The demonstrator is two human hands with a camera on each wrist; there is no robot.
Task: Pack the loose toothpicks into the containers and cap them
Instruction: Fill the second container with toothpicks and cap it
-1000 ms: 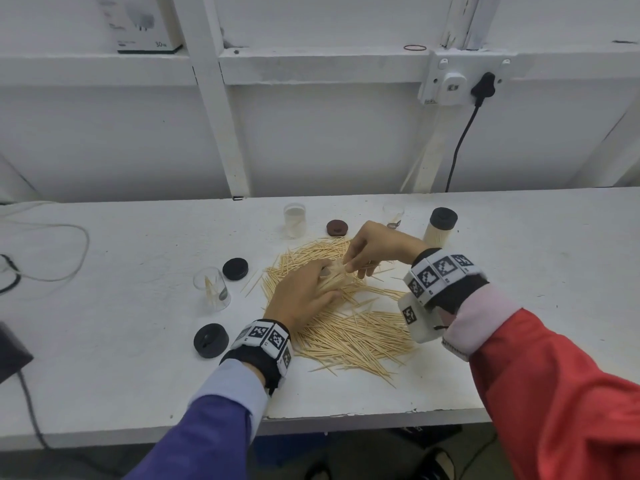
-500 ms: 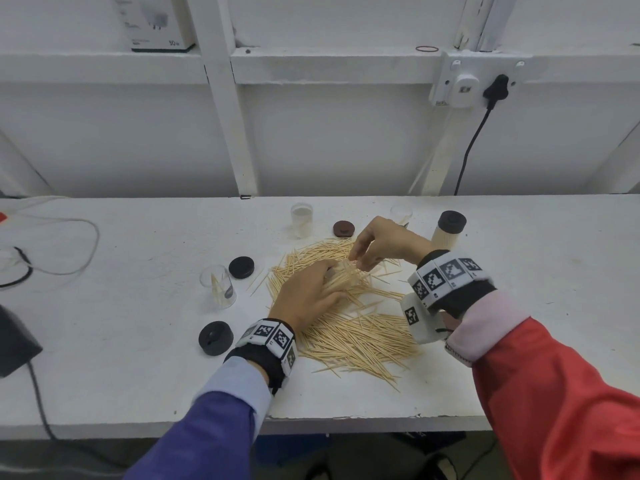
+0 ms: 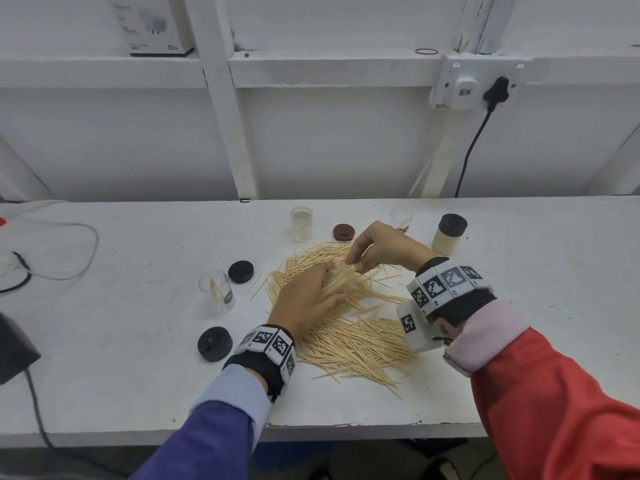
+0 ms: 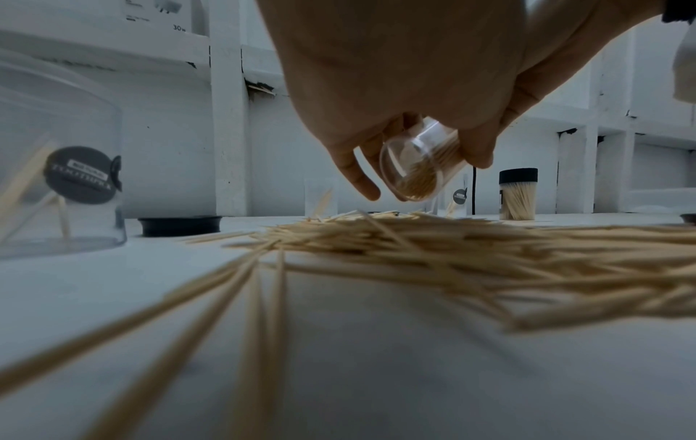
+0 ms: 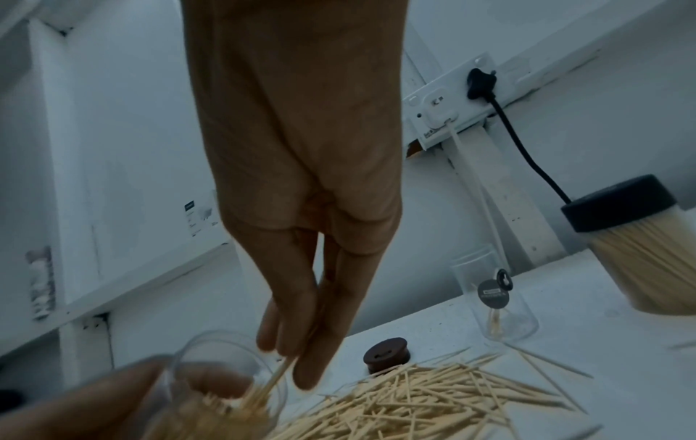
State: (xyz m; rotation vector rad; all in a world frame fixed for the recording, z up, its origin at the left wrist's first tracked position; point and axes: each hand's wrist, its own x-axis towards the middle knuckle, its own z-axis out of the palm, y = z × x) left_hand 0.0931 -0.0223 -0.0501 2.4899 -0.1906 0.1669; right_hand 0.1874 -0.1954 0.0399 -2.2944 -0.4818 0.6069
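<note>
You have five clear containers in sight: one standing open at the pile's 9 o'clock (image 3: 217, 292) with a few sticks inside, one open at 12 o'clock (image 3: 301, 223), one open at 1 o'clock (image 3: 401, 218) behind your right hand, one full and capped in black at 2 o'clock (image 3: 449, 234), and one tilted in your left hand (image 4: 421, 166). Four loose caps lie on the white table (image 3: 104, 358): black ones at 8 o'clock (image 3: 214, 343) and 10 o'clock (image 3: 241, 271), a brown one at 12 o'clock (image 3: 344, 232), and a further dark one at the right edge of the left wrist view (image 4: 688, 218). The loose toothpicks (image 3: 349, 334) form one wide heap in the middle of the table. Your left hand (image 3: 306, 301) sits low over the heap, palm down, fingers and thumb curled round the tilted container, its mouth toward your right hand. Your right hand (image 3: 384, 249) hangs above it, wrist raised, fingers pointing down and pressed close together, pinching a small bundle of toothpicks (image 5: 277, 379) at the container's mouth.
</note>
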